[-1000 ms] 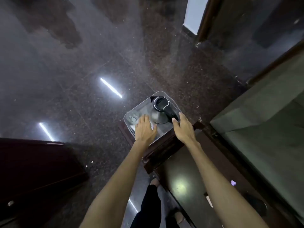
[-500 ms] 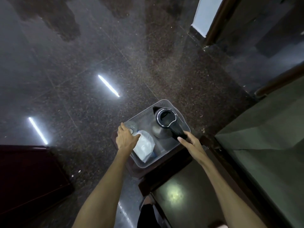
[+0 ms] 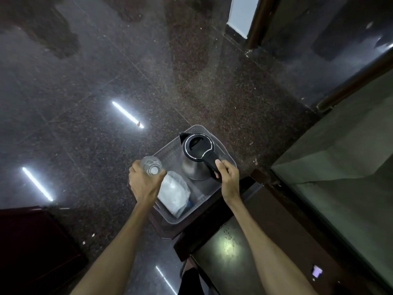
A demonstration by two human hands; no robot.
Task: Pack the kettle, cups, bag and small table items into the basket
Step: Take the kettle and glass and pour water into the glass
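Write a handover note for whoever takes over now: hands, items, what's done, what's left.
Left hand: holds a glass cup at the basket's left edge.
Right hand: grips the kettle handle; the kettle stands upright in the basket.
White bag: lies in the basket, near side.
Done: kettle and bag in.
Left: set the cup down inside, release both hands. Other small items can't be made out.

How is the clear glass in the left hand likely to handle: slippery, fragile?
The glass looks smooth and clear, so it is probably slippery and breakable. The left hand wraps its side, which likely suits it. Being round, it may roll if laid down.
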